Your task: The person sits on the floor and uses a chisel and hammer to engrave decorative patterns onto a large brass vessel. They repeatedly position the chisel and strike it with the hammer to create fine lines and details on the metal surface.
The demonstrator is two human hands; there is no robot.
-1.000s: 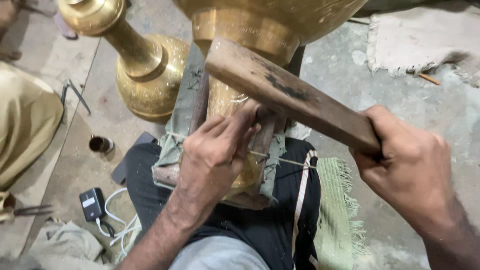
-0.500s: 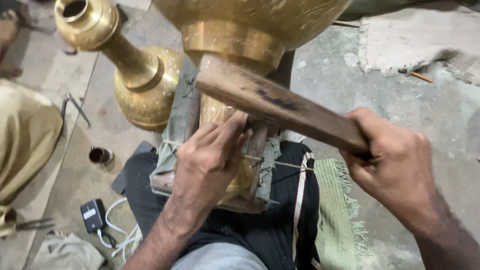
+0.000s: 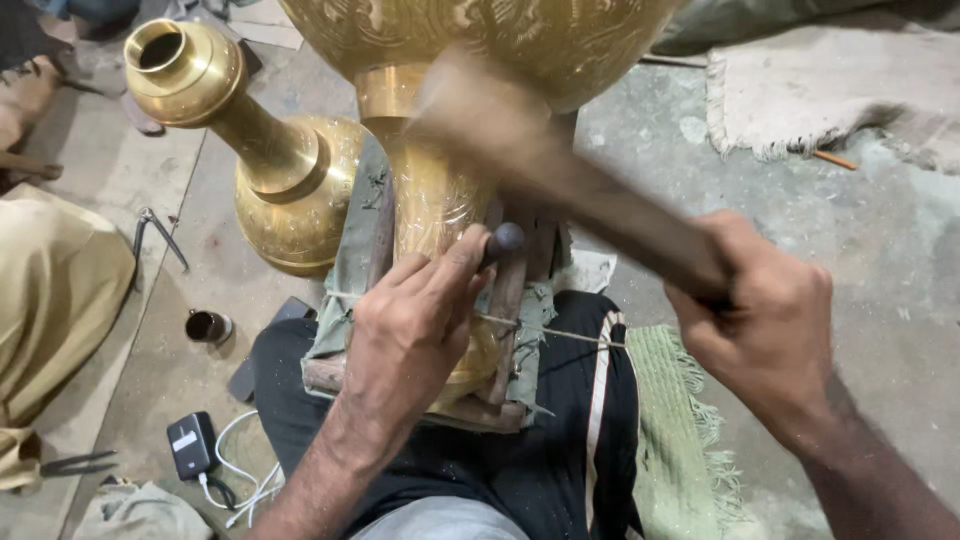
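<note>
the wooden mallet (image 3: 560, 180), gripped in the right hand (image 3: 765, 325), has lifted and blurred; left hand (image 3: 410, 335) fingers pinch the punch (image 3: 503, 240).

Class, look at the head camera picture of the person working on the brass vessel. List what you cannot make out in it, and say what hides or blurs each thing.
- Mallet in the right hand: motion blur smears its head.
- Punch in the left hand: only its top shows; the fingers hide its tip.
- Large brass vessel: its upper part is cut off by the top edge.
- Wooden block beneath the vessel: largely covered by cloth and the left hand.
</note>
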